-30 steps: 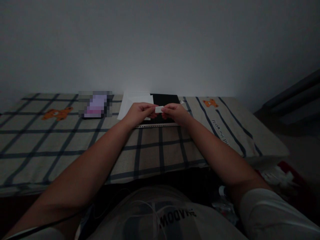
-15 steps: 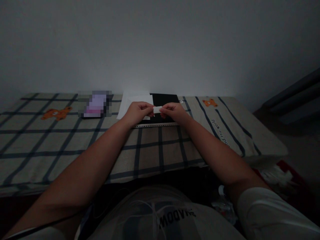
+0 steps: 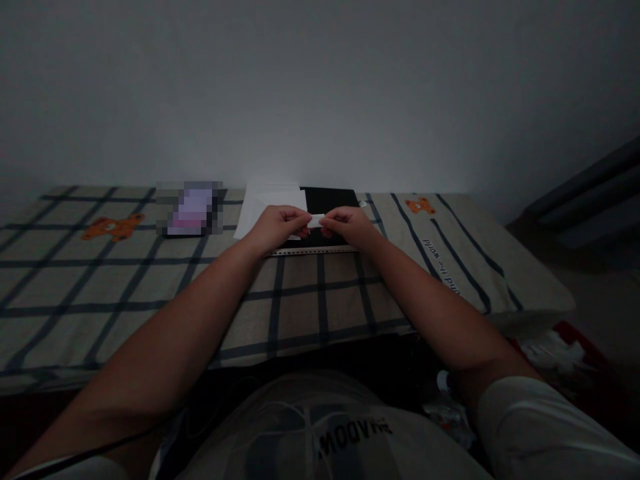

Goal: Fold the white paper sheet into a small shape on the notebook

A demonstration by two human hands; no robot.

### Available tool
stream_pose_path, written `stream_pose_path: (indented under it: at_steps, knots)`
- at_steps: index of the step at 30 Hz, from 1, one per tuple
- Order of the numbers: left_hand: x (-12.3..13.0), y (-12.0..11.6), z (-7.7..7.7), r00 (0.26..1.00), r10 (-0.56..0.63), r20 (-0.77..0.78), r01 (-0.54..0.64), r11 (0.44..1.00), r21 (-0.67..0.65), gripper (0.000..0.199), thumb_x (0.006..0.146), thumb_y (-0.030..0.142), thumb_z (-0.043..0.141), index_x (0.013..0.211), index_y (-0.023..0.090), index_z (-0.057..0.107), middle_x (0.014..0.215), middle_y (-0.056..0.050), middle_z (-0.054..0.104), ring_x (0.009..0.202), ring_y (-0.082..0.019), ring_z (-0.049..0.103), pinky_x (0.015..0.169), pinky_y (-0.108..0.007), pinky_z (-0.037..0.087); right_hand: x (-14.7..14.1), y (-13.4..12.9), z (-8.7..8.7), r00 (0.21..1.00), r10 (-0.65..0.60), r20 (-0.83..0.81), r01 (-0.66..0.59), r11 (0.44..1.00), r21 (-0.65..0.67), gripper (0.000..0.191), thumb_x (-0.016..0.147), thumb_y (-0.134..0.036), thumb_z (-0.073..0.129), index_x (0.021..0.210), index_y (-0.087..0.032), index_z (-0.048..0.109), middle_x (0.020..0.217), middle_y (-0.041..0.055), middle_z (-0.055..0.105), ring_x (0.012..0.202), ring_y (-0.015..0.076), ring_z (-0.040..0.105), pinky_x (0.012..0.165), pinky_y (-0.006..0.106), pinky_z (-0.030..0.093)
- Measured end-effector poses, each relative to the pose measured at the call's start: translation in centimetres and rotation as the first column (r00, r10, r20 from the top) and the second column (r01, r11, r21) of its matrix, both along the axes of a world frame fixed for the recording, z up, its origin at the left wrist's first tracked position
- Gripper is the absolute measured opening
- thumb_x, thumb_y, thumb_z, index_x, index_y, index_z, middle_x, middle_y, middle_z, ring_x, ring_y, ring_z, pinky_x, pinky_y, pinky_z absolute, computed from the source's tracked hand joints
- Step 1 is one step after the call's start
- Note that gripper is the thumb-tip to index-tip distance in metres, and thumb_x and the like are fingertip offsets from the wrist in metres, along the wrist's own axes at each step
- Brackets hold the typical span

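A small white piece of paper (image 3: 315,221) is pinched between my two hands, one at each end. My left hand (image 3: 280,225) grips its left end with thumb and fingertips. On the other end, my right hand (image 3: 349,223) pinches it the same way. Beneath both hands lies a black sheet or cover (image 3: 330,199) with a row of holes along its near edge. White paper sheets (image 3: 270,192) overlap its left side, partly hidden by my left hand.
A phone (image 3: 193,207), partly pixelated, lies to the left on the checked tablecloth (image 3: 300,287). The wall (image 3: 320,87) rises right behind the table. Below the table's right end is a red container (image 3: 595,360) with crumpled white stuff; a clear plastic item (image 3: 453,413) sits nearer me.
My hands have drawn slightly closer together, and less of the small white paper shows between the fingertips. The other things have stayed put.
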State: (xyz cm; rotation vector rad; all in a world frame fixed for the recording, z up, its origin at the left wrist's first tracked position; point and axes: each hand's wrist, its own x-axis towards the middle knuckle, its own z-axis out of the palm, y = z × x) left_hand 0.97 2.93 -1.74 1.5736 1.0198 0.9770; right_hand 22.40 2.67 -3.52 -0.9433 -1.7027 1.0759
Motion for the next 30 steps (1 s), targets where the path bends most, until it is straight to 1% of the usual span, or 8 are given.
stream_pose_path:
  at_steps: [5,9,12,17,21,23,27,30]
  knots:
    - [0.2,-0.6,0.3,0.994,0.059,-0.093,-0.041,0.982,0.186,0.025,0.081,0.040,0.075,0.081,0.015,0.077,0.068,-0.004,0.073,0.062,-0.014,0.067,0.063,-0.025,0.055,0.0,0.3,-0.5,0.999,0.039,-0.030,-0.040,0.999,-0.032,0.040,0.078,-0.059,0.079,0.078,-0.020,0.070,0.069,0.0015,0.071,0.065,0.0141,0.064,0.066,0.030,0.053]
    - [0.4,-0.8,0.3,0.978,0.140,-0.158,-0.092,0.957,0.276,0.024,0.081,0.040,0.071,0.078,0.016,0.076,0.063,-0.003,0.070,0.059,-0.013,0.063,0.056,-0.023,0.046,-0.3,0.3,-0.7,0.995,0.053,-0.079,-0.063,0.990,-0.124,0.042,0.074,-0.059,0.081,0.085,-0.019,0.071,0.074,0.0020,0.074,0.068,0.0149,0.067,0.068,0.030,0.056]
    - [0.5,-0.9,0.1,0.974,0.134,-0.181,-0.080,0.958,0.276,0.025,0.080,0.041,0.070,0.079,0.016,0.075,0.062,-0.002,0.068,0.058,-0.013,0.061,0.055,-0.023,0.044,-0.4,0.1,-0.6,0.996,0.023,-0.091,-0.035,0.991,-0.132,0.043,0.073,-0.058,0.082,0.090,-0.019,0.072,0.075,0.0021,0.074,0.069,0.0155,0.069,0.069,0.030,0.056]
    - [0.7,-1.1,0.1,0.979,0.117,-0.169,-0.069,0.962,0.264,0.023,0.080,0.039,0.069,0.077,0.017,0.073,0.061,-0.002,0.066,0.057,-0.013,0.059,0.055,-0.023,0.044,-0.2,0.1,-0.5,1.000,-0.019,0.001,0.019,1.000,0.014,0.037,0.081,-0.056,0.076,0.085,-0.019,0.073,0.072,0.0024,0.072,0.067,0.0154,0.066,0.066,0.029,0.052]
    - [0.9,-1.2,0.3,0.979,0.126,-0.158,-0.086,0.968,0.238,0.020,0.079,0.037,0.070,0.075,0.017,0.071,0.061,-0.001,0.066,0.057,-0.013,0.059,0.054,-0.023,0.043,-0.1,0.1,-0.5,0.998,-0.038,0.057,0.032,0.994,0.104,0.039,0.088,-0.058,0.068,0.081,-0.020,0.073,0.073,0.0019,0.071,0.070,0.0157,0.065,0.068,0.030,0.051]
    - [1.0,-1.3,0.4,0.978,0.132,-0.162,-0.092,0.968,0.234,0.019,0.080,0.036,0.070,0.074,0.017,0.070,0.060,0.000,0.065,0.056,-0.013,0.058,0.055,-0.023,0.042,-0.2,0.0,-0.4,0.998,-0.027,0.057,0.021,0.996,0.092,0.041,0.087,-0.060,0.068,0.081,-0.020,0.072,0.073,0.0017,0.071,0.070,0.0159,0.065,0.068,0.030,0.051]
    - [0.9,-1.3,0.2,0.972,0.136,-0.192,-0.083,0.962,0.260,0.019,0.081,0.034,0.070,0.074,0.017,0.071,0.057,0.001,0.062,0.054,-0.012,0.054,0.055,-0.024,0.039,-0.6,-0.3,-0.2,1.000,0.004,-0.008,-0.004,1.000,0.007,0.044,0.078,-0.063,0.076,0.088,-0.020,0.073,0.077,0.0020,0.072,0.068,0.0158,0.065,0.066,0.030,0.053]
    - [0.9,-1.3,-0.1,0.969,0.131,-0.211,-0.062,0.949,0.308,0.019,0.081,0.034,0.071,0.072,0.017,0.071,0.058,0.001,0.062,0.054,-0.011,0.050,0.053,-0.024,0.035,-0.8,-0.5,-0.2,1.000,0.010,-0.025,-0.009,1.000,0.019,0.043,0.076,-0.062,0.079,0.088,-0.021,0.073,0.082,0.0026,0.073,0.069,0.0154,0.065,0.067,0.030,0.054]
